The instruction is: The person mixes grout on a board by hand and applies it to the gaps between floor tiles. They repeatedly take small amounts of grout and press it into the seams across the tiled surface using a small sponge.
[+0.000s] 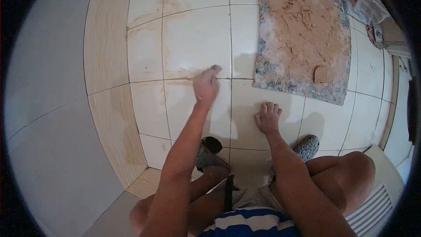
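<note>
My left hand (206,85), dusted with pale powder, is closed over a small grey piece (215,67) that pokes out past the fingers. What kind of piece it is cannot be made out. The hand is low over a joint between white floor tiles (197,35), where tan residue (180,79) lies along the line. My right hand (268,117) rests on a tile to the right, its fingers bent and slightly apart, and nothing shows in it.
A stained board (274,83) spread with cracked tan mortar (302,30) lies at upper right. Beyond it sits a plastic bag (366,2). A dark round cup-like thing (212,145) stands by my left shoe (202,158). Wood-pattern edging (107,39) borders the floor on the left.
</note>
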Available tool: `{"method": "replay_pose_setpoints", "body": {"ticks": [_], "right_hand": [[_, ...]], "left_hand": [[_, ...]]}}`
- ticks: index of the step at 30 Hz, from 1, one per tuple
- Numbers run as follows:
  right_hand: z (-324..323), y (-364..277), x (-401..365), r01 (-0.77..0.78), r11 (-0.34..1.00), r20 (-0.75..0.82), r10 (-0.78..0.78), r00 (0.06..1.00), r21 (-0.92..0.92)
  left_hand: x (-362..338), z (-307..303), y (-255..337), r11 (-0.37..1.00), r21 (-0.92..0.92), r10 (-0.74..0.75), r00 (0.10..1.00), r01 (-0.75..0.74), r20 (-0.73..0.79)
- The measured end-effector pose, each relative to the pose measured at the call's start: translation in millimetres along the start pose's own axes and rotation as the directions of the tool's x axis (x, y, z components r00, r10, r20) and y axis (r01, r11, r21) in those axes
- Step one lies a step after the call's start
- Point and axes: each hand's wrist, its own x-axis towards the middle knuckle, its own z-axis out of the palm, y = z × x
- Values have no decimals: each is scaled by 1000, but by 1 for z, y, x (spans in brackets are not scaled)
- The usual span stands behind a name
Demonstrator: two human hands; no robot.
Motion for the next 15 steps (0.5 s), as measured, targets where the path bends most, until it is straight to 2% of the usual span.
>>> {"method": "replay_pose_setpoints", "body": {"ticks": [1,2,3,5,6,7,9,11,13,14,15], "right_hand": [[-1,-1,-1,2,1000,9,-2,1000,9],[-2,0,0,3,1000,12,-3,1000,19],[-4,1,-2,-3,1000,15,3,1000,17],[-5,-2,1,-13,1000,55,12,998,24],[-3,-3,4,-8,999,47,7,999,31],[-1,-2,3,-8,1000,41,8,999,21],[2,-1,-2,-13,1000,43,13,999,7],[-4,-2,0,-30,1000,84,29,996,7],[-6,1,2,-19,1000,60,19,998,9],[-7,-2,0,2,1000,41,-3,999,23],[-6,-3,0,10,999,39,-11,999,31]], "left_hand": [[-5,9,1,993,116,-2,1000,2,-3],[-14,15,4,989,69,133,988,-128,-78],[-23,16,0,989,65,134,988,-129,-73],[-30,2,-13,976,-108,205,963,-189,176],[-17,-11,-8,977,-116,205,946,-181,251],[-3,-17,-2,977,-112,206,946,-183,252],[21,-14,7,986,-35,163,986,-162,40],[8,17,-2,984,-82,163,986,-160,33],[-22,27,1,968,78,237,971,-238,24],[-32,23,-3,956,-60,291,953,-287,87],[-30,15,-3,957,-49,289,954,-286,85]]}}
